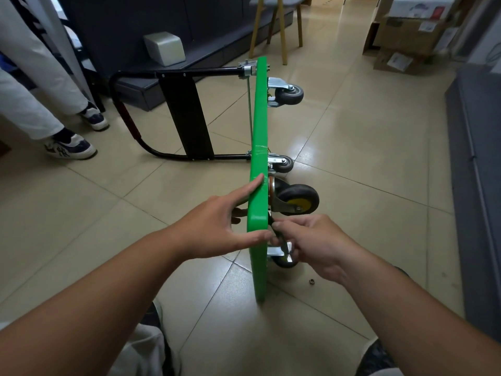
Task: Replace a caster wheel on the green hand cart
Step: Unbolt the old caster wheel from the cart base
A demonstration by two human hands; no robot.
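The green hand cart point(259, 137) stands on its edge on the tiled floor, its black handle point(151, 115) folded out to the left. Casters stick out on its right side: a grey one at the far end point(288, 94), a smaller grey one point(283, 164), a larger black caster with a yellow hub point(296, 200), and one low down behind my fingers point(284, 260). My left hand point(217, 226) rests with straight fingers and thumb against the deck's left face and top edge. My right hand point(306, 240) pinches a small dark tool at the deck's underside, near the low caster's plate.
A loose nut point(311, 281) lies on the floor right of the cart. A person's legs and sneakers point(71, 149) stand at the left. A wooden stool point(276, 28), cardboard boxes point(406, 36) and a grey cabinet point(477, 185) line the back and right.
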